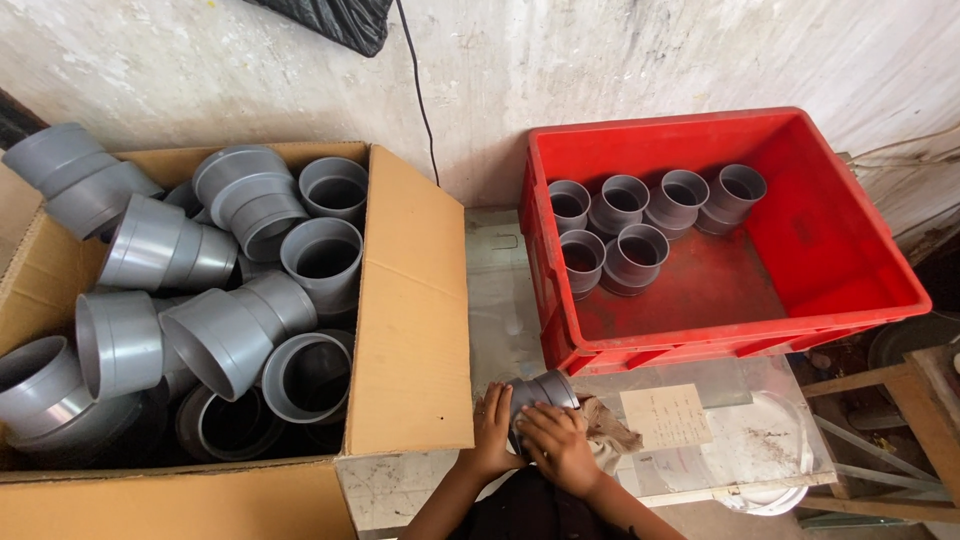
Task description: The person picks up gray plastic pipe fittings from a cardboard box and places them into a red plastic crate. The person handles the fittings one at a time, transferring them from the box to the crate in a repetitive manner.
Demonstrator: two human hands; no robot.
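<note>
A grey plastic pipe fitting (540, 390) lies on its side at the near edge of the table, held between both hands. My left hand (492, 432) grips its left end. Over the top of the fitting lies my right hand (556, 446), pressing a beige rag (606, 428) against it. A large cardboard box (405, 330) on the left is full of several loose grey fittings (225, 340). On the right, a red plastic crate (840, 250) holds several grey fittings (630, 225) standing upright in two rows at its back left.
A sheet of paper (667, 415) lies on the clear table top (500, 300) right of the hands. A white round lid (765, 450) shows under the table. Wooden frame pieces (900, 400) stand at the far right. A black cable (420, 90) hangs down the rough wall.
</note>
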